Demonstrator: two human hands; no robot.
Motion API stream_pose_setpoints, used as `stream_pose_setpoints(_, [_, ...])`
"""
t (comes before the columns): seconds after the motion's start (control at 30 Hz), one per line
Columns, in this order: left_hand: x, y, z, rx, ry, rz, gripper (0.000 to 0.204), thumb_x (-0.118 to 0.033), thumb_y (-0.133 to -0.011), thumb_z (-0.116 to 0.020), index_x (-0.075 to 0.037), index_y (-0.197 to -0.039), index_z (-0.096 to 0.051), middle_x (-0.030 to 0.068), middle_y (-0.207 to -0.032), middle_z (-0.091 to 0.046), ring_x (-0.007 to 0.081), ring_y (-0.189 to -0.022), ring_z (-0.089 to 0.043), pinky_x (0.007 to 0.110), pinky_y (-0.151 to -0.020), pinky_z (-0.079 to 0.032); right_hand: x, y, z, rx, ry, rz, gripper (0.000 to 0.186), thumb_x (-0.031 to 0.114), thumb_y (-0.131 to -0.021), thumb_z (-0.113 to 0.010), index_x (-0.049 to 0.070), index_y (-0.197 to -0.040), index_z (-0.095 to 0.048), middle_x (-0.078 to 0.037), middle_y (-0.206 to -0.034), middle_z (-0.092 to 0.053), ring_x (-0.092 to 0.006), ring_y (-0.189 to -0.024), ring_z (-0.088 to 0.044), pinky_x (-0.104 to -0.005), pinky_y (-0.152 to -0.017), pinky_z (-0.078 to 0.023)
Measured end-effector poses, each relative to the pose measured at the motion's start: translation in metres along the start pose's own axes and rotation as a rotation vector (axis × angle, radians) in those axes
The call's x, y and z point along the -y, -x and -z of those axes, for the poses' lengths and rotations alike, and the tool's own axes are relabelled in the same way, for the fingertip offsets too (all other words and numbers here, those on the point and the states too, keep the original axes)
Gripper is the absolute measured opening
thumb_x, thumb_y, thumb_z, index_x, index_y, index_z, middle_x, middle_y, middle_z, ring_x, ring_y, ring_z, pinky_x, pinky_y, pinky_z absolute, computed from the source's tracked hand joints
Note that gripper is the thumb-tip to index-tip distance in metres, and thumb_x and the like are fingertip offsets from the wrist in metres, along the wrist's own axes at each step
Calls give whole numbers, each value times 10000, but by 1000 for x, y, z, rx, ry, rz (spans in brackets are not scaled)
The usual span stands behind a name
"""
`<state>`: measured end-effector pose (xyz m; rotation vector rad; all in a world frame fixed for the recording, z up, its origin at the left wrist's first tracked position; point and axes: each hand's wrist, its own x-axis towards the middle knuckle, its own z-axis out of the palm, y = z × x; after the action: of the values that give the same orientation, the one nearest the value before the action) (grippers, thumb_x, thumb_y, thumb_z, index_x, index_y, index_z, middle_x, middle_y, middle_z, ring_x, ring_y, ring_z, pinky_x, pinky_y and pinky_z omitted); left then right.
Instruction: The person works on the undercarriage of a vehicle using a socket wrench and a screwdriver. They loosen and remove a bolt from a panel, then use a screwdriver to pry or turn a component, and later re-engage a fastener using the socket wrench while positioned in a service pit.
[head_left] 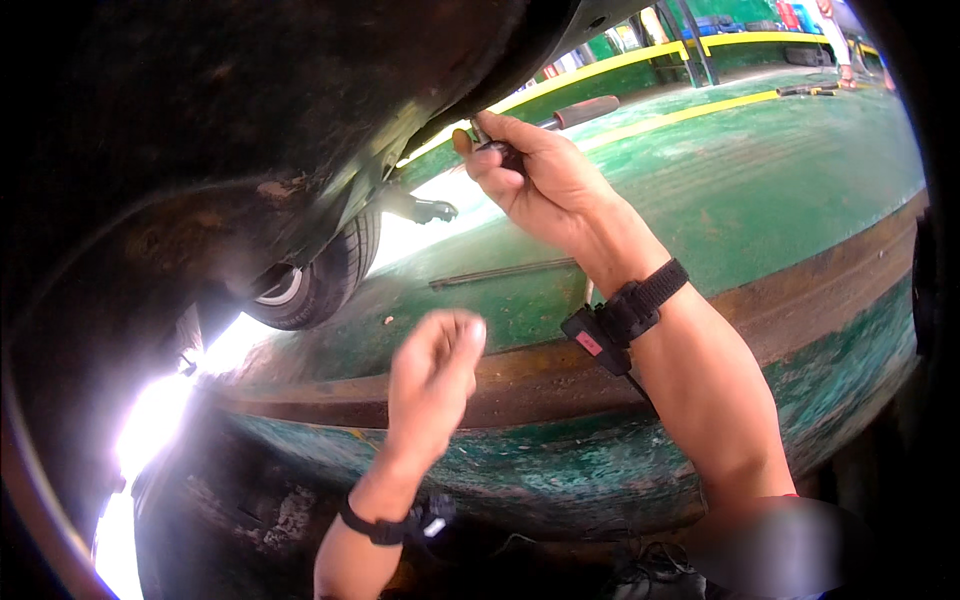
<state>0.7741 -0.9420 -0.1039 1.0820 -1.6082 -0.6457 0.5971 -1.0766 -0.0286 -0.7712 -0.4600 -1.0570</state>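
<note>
My right hand [530,170] is raised at the car's dark underbody [230,100], its fingers closed on a red-handled tool [585,110] whose dark end is partly hidden by them; the handle points up to the right. Lower and left, my left hand [435,375] is loosely curled below the underbody, in front of the green floor edge; whether it holds anything is hidden. Both wrists wear black straps with small devices.
A car wheel [335,280] and a dark underbody bracket [430,210] are at left centre. The green floor [760,190] ends in a brown metal pit edge [780,335], with a thin rod [480,275] on it. Yellow rails [760,38] and a person's legs [835,40] show behind.
</note>
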Motion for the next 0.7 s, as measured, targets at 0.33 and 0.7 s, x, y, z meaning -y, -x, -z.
stream_pose_setpoints(0.33, [-72, -123, -36, -282, -852, -723, 210, -137, -881, -684, -7, -1031, -616, 167, -778, -683, 323, -685, -678, 389, -618, -516, 2, 7, -8, -98, 602, 244, 352, 360, -1012, -554, 14, -1072, -577, -100, -998, -651, -197, -881, -644, -357, -820, -523])
stream_pose_setpoints(0.7, [-30, -149, -40, -213, -637, -1231, 199, -222, -941, -610, -34, -925, -546, 154, -834, -665, 366, -703, -651, 443, -562, -509, -18, 67, -48, -71, 2003, 1213, 263, 160, -838, -666, 16, -1041, -580, -174, -923, -583, -337, -772, -618, -416, -660, -527])
